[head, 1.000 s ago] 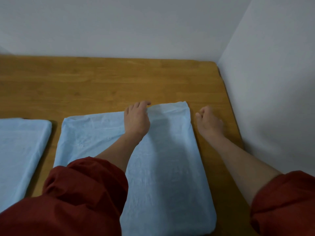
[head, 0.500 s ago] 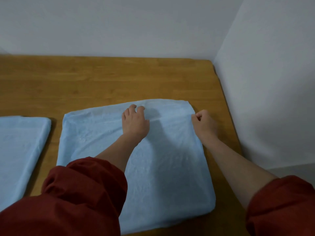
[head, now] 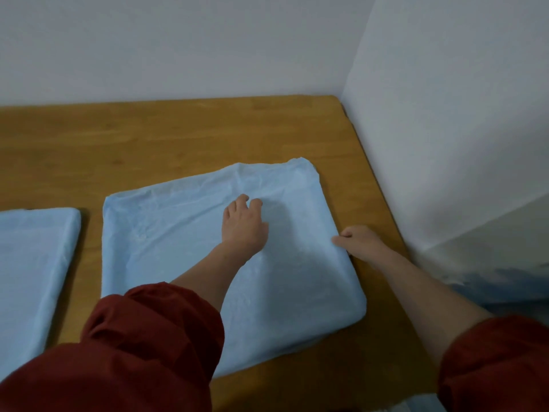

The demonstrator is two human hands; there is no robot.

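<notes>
In the head view, a flat, rectangular cushion in a light blue, thin fabric cover [head: 297,295] lies on the brown wooden bench [head: 148,150], toward its right end and near the corner where the white walls [head: 445,138] meet. The left hand [head: 245,226] rests on top of the cushion, a little beyond its middle. Its fingers are curled down into the cover, and creases fan out from the fingertips toward the far edge, so its grip appears clamped on a fold of the fabric. The right hand [head: 361,240] sits at the cushion's right edge, its grip pinched together on the hem there, thumb and fingers folded round the cloth. Dark red sleeves [head: 142,337] are pushed up both forearms. The cover looks drawn over the whole cushion, with the near and right corners rounded and filled. The far right corner stands a little loose and crumpled, and the top surface is wrinkled. Judging from that, the covering is mostly done, and what is left is tugging the fabric taut and smoothing it flat. A second light blue cushion of the same kind [head: 32,263] lies just to the left on the bench, apart from the first, smooth and apparently finished.
</notes>
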